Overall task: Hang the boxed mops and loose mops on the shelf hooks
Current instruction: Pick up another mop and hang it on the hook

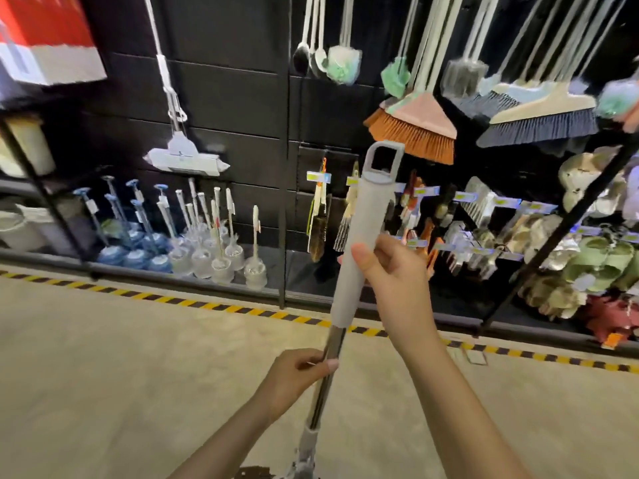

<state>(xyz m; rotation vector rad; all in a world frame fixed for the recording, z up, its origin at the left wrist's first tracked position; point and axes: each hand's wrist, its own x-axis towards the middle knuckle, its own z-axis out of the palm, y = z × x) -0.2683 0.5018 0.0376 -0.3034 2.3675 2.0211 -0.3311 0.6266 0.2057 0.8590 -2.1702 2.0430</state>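
Shelving: black racking (pixel 221 98) beyond both my hands, filling the upper part of the view.
Floor: pale concrete (pixel 121 375) under my arms, with a yellow-and-black striped line (pixel 207 304) along the foot of the racking.
Brooms: several hanging heads-down above and to the right of my right hand, the nearest with orange bristles (pixel 411 127).
Hung mop: one flat white mop (pixel 186 160) on the racking, up and well left of my left hand.
Toilet brushes: blue and clear sets (pixel 179 236) standing on the low shelf, left of my right hand.
Small brushes: carded pieces (pixel 320 216) on pegs just behind the grip; blurred.
Loose mop: steel pole (pixel 333 347) with grey grip (pixel 363 243), tilted up toward the racking; hanging loop (pixel 384 159) on top, clear of any hook.
Right hand (pixel 390 271): closed around the grey grip, thumb across the front.
Left hand (pixel 297 371): closed on the steel pole, lower down.
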